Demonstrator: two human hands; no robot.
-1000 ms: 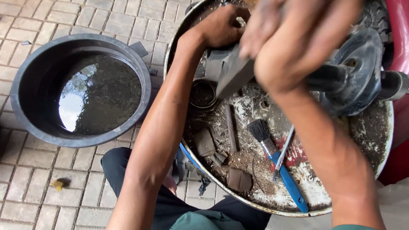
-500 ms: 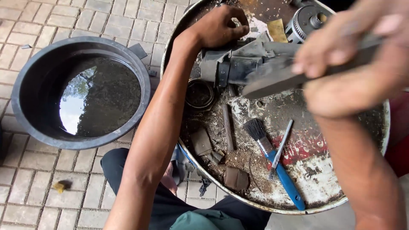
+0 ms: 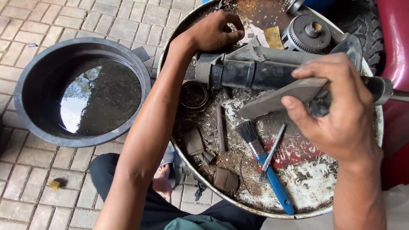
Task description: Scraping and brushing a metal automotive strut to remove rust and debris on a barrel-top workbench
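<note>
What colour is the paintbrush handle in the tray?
Blue, with dark bristles; the paintbrush shows clearly in the head view.

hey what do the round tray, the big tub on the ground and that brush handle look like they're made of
Round tray: probably painted sheet metal; white and red paint is flaking and rust-brown patches show at its thin rolled rim.
Tub: likely dark moulded plastic, matte, with a thick smooth lip; it holds dark reflective liquid.
Brush handle: looks like glossy blue plastic, though painted wood is possible.

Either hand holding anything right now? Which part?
Right hand grips a flat grey metal blade-like piece at its right end, thumb beneath. Left hand presses on the far-left end of the long black cylindrical metal part; a full grip cannot be told.
</note>
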